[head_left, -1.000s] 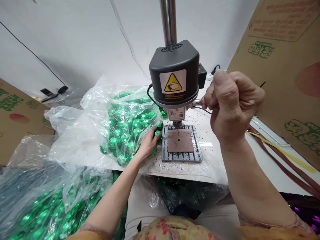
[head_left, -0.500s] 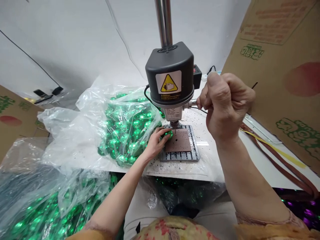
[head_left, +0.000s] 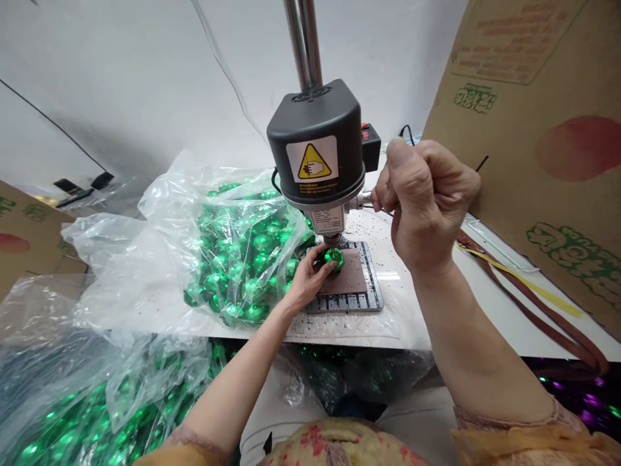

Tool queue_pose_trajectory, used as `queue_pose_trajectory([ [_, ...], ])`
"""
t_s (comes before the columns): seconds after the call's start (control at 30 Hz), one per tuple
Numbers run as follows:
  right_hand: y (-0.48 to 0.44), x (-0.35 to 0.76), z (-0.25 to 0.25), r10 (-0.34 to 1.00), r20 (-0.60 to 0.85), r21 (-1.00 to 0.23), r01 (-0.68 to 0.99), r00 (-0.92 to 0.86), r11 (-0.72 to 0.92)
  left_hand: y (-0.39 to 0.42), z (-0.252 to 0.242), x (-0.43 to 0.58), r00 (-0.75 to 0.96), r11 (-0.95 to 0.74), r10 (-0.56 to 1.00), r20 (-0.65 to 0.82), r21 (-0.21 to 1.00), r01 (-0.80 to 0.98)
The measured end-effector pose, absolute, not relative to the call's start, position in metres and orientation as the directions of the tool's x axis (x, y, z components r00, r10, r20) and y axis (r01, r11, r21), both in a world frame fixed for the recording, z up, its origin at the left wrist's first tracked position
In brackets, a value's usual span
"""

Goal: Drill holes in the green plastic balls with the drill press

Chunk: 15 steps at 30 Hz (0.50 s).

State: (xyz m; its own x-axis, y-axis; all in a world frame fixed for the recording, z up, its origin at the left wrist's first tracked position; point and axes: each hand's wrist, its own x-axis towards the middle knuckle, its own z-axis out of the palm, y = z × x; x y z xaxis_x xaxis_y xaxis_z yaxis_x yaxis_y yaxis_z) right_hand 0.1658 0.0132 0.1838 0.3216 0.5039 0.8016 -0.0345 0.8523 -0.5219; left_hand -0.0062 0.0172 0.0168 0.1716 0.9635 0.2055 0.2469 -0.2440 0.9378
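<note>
My left hand (head_left: 310, 277) pinches a shiny green faceted ball (head_left: 334, 259) between thumb and fingers. The ball sits under the chuck of a small black drill press (head_left: 317, 142), over a brown board (head_left: 350, 275) on the slotted metal base (head_left: 374, 285). The bit's tip is hidden at the ball. My right hand (head_left: 427, 200) is closed in a fist around the feed handle (head_left: 361, 199) at the press's right side. Close to my left hand, a clear plastic bag (head_left: 252, 252) holds many more green balls.
Dark shavings lie scattered over the white table (head_left: 407, 323). A tall cardboard box (head_left: 514, 168) stands at the right, beside brown and yellow straps (head_left: 538, 291). Another bag of green balls (head_left: 97, 414) is at lower left. A cardboard box (head_left: 29, 239) stands at far left.
My left hand has moved the green ball rightward to beneath the chuck, covering the hole in the board. My right hand keeps its grip on the handle. The view has shifted slightly.
</note>
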Motion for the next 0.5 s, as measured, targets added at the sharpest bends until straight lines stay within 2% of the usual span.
queue_pose_trajectory([
  [0.17, 0.015, 0.166, 0.183, 0.489, 0.809, -0.504, -0.042, 0.326, 0.863, 0.012, 0.013, -0.005, 0.172, -0.265, 0.957, 0.234, 0.945, 0.191],
  [0.37, 0.013, 0.166, 0.183, 0.499, 0.811, -0.533, 0.036, 0.306, 0.845, 0.005, 0.011, -0.005, 0.181, -0.316, 0.945, 0.274, 0.906, 0.28],
  [0.5, 0.014, 0.166, 0.189, 0.507, 0.804, -0.511, -0.075, 0.31, 0.856, 0.001, 0.01, 0.001, 0.164, -0.277, 0.957, 0.24, 0.922, 0.271],
])
